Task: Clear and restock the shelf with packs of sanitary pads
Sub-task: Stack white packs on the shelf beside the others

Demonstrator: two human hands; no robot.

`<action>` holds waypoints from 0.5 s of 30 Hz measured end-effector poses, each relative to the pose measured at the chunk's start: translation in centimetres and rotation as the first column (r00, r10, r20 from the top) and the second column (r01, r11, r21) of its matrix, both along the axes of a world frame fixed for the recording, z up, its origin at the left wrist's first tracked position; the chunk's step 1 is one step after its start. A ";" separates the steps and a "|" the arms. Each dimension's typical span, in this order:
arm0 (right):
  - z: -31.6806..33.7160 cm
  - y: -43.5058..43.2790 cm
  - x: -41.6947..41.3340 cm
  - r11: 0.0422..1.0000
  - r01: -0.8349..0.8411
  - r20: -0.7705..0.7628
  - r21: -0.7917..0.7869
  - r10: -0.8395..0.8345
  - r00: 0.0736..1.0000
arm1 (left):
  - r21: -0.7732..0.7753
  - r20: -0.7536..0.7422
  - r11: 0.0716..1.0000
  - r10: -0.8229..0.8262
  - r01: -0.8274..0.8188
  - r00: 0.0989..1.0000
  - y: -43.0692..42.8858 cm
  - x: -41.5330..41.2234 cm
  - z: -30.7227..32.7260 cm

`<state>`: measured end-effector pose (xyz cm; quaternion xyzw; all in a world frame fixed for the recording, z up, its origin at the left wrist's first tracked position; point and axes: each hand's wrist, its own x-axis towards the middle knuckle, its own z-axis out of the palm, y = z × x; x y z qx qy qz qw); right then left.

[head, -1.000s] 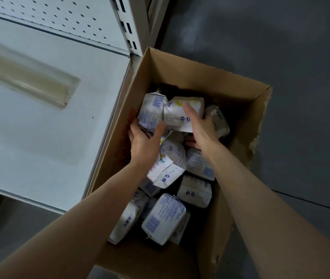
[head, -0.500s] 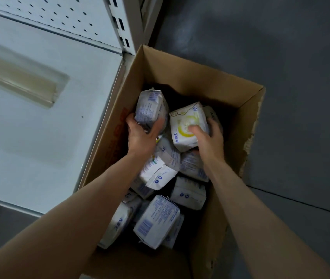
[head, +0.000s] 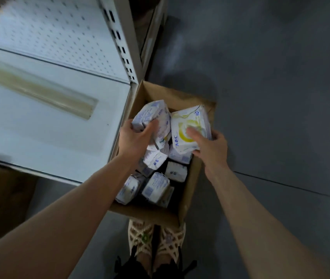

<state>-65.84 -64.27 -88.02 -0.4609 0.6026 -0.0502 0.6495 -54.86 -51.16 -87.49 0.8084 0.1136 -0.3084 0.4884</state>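
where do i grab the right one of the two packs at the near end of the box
Come from above: the box walls block the sides. Pinch the pack across its narrow width, thumb at the right edge by the dark gap, fingers at the left edge against the neighbour pack. It looks soft, so a wide grip likely suits.

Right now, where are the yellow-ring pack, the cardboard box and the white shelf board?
yellow-ring pack [head: 187, 121]: head view, upper part of its printed front face.
cardboard box [head: 170, 95]: head view, far inner wall.
white shelf board [head: 49, 137]: head view, bare top surface.
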 end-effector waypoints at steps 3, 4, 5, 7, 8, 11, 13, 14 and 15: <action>7.1 -0.5 -1.3 1.000 -0.007 0.032 -0.026 0.008 0.999 | -0.074 0.021 0.997 0.010 -0.008 1.000 -0.4 -1.6 7.5; 10.1 -0.9 -1.3 1.000 0.002 0.055 -0.029 0.000 0.998 | -0.115 0.017 0.993 0.031 -0.029 0.999 -0.7 -1.7 10.6; 13.0 -1.3 -1.3 0.999 0.007 0.076 -0.032 -0.005 0.997 | -0.153 0.002 0.987 0.040 -0.040 0.999 -1.1 -1.7 13.2; 18.2 -2.0 -1.4 0.999 0.000 0.099 -0.046 0.005 0.995 | -0.204 -0.018 0.978 0.041 -0.044 0.999 -1.7 -1.8 18.2; 21.3 -2.4 -1.7 0.997 0.010 0.119 -0.074 -0.001 0.993 | -0.236 -0.009 0.971 0.035 -0.036 0.999 -2.0 -2.1 21.1; 29.4 -3.8 -2.3 0.992 -0.005 0.144 -0.129 0.024 0.989 | -0.319 -0.048 0.947 0.014 -0.029 0.999 -2.9 -2.3 29.7; 35.0 -4.6 -2.4 0.981 -0.040 0.165 -0.188 0.072 0.984 | -0.385 -0.046 0.923 -0.005 -0.014 0.999 -3.3 -2.1 35.2; 38.1 -5.0 -2.5 0.975 -0.046 0.177 -0.219 0.086 0.980 | -0.422 -0.028 0.907 -0.028 0.013 0.999 -3.5 -2.1 38.2; 41.3 -5.2 -2.7 0.971 -0.049 0.185 -0.233 0.094 0.978 | -0.458 0.000 0.887 -0.066 0.059 0.998 -3.4 -2.1 41.2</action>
